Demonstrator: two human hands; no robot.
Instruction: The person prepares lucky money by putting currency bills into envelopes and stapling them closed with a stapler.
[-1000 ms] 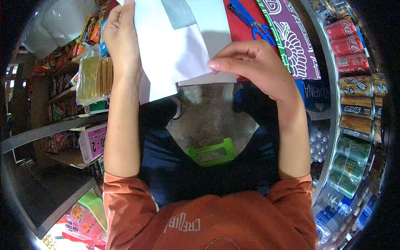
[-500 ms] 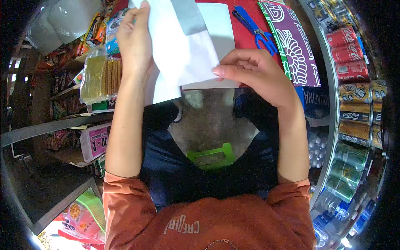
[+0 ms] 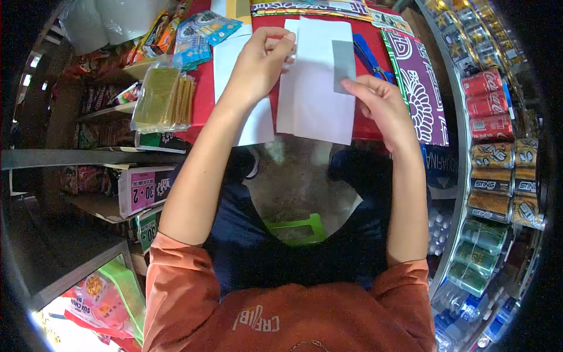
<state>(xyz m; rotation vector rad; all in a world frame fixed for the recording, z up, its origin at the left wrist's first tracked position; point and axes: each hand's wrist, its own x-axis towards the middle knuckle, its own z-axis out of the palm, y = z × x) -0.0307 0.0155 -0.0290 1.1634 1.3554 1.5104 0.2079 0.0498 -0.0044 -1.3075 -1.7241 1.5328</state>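
One white folded paper (image 3: 319, 114), in front of me at the near edge of the red counter (image 3: 202, 108), its bottom edge reaching past it. Left grip (image 3: 264, 66): looks pinched on the paper's upper left edge. Right grip (image 3: 384, 108): thumb on the grey strip (image 3: 342, 61) at the right edge, fingertips hidden, so I can't tell if it's pinching or just pressing.

Handling, my guess: very light, thin, floppy across the panel, stiffer along any crease; slightly slick, tears or wrinkles easily. From here I'd hold the long side edges, level with each other, light thumb pressure, and skip the loose bottom corners.

Nearby: loose white sheet (image 3: 254, 126) left, partly under the forearm; blue scissors (image 3: 366, 54) just right; purple patterned sheet (image 3: 417, 94) further right.
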